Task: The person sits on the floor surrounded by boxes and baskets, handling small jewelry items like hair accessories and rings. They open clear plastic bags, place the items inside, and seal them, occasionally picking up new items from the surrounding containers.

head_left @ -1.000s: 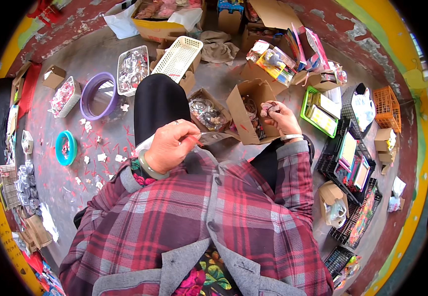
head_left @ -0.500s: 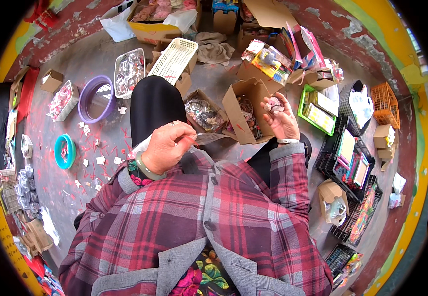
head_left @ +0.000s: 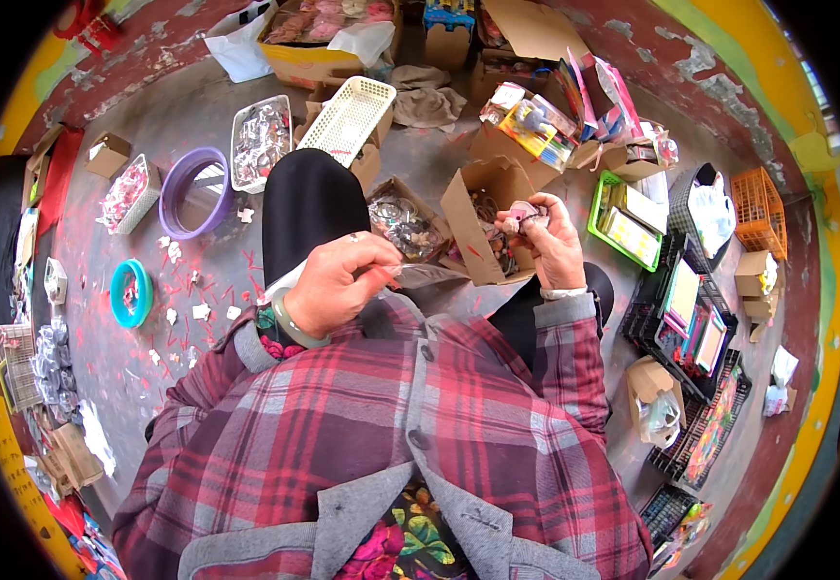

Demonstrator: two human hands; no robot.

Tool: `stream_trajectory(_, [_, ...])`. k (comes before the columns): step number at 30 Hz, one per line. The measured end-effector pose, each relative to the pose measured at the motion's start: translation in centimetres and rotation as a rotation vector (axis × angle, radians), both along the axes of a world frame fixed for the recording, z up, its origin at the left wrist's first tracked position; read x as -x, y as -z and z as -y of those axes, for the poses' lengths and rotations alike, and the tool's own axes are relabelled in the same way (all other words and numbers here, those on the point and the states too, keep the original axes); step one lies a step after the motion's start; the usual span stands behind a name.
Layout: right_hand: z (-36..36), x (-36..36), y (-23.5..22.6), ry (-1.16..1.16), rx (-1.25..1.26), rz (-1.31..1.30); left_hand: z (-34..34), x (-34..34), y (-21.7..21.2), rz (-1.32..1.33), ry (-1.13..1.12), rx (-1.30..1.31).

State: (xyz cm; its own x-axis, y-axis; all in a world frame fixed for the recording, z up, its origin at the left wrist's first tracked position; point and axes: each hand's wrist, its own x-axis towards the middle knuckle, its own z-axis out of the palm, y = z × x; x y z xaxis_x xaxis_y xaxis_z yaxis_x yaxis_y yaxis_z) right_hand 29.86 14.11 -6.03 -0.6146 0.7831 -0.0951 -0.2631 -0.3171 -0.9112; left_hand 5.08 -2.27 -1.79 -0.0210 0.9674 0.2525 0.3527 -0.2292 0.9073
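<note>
My left hand (head_left: 338, 285) is closed, thumb and fingers pinching the edge of a clear plastic bag (head_left: 431, 275) that stretches to the right over my lap. My right hand (head_left: 559, 244) grips a small pink piece with dark strands (head_left: 522, 215) between thumb and fingertips; its exact kind is too small to make out. That hand hovers at the right side of an open cardboard box (head_left: 470, 230) holding loose small items. Left of this box stands another box of loose, shiny small items (head_left: 405, 224), partly behind my knee.
Ahead lie a cream basket (head_left: 350, 116) and a white basket of wrapped items (head_left: 261, 140). To the left are a purple tub (head_left: 194, 224) and a teal basin (head_left: 131, 321), with red and white scraps on the floor. At right, a green tray (head_left: 623, 246) and black crates (head_left: 676, 362).
My right hand has turned and closed its fingers around the pink piece, which lay in the open palm before. My left hand keeps hold of the bag, almost still.
</note>
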Motion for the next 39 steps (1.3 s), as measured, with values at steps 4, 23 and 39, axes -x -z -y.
stream_trajectory(4, [2.4, 2.0, -3.0, -0.105, -0.078, -0.074, -1.0, 0.5, -1.9, 0.100, 0.165, 0.055])
stream_trajectory(23, [6.9, 5.6, -4.0, -0.283, -0.334, -0.007, -1.9, -0.7, -3.8, -0.231, 0.193, -0.109])
stream_trajectory(39, [5.1, 3.4, -2.6, -0.452, -0.098, 0.258, -1.7, 1.9, -7.2, -0.910, 0.364, -0.164])
